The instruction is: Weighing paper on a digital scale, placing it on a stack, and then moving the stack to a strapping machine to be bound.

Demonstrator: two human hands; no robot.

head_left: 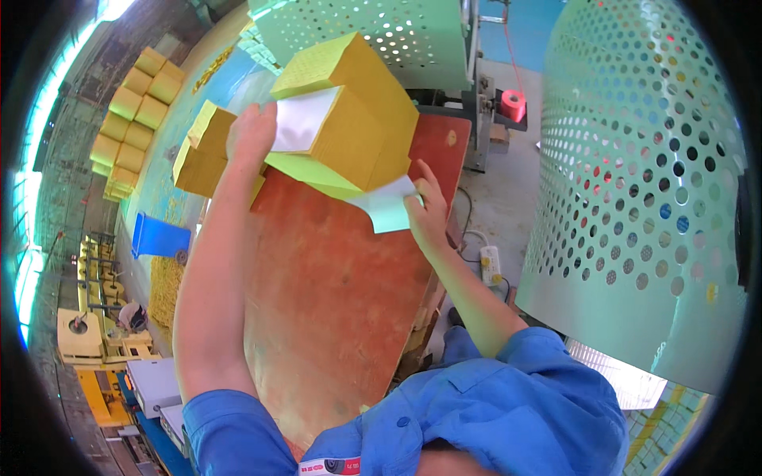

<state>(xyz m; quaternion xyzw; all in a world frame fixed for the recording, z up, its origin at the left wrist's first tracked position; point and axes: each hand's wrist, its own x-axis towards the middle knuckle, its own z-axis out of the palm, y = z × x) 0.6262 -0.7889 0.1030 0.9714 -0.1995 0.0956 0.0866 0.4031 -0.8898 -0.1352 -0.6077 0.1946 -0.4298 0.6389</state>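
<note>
Your right hand (427, 208) pinches the pale paper sheet (389, 208) under the yellow block (349, 111) raised over the red board (333, 301); your left hand (252, 136) presses its white-papered side, so keep both sides level. Beyond, similar yellow blocks (131, 119) sit stacked; the blue bin (159, 236) shows no contents.

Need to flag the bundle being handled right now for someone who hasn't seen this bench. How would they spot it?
Start at the reddish-brown wooden board running up the middle of the view. At its far end, the yellow block-shaped bundle is tilted up between the left hand and the right hand. Unlike the smaller yellow stack behind the left hand, it has pale paper wrapping partly around it.
</note>
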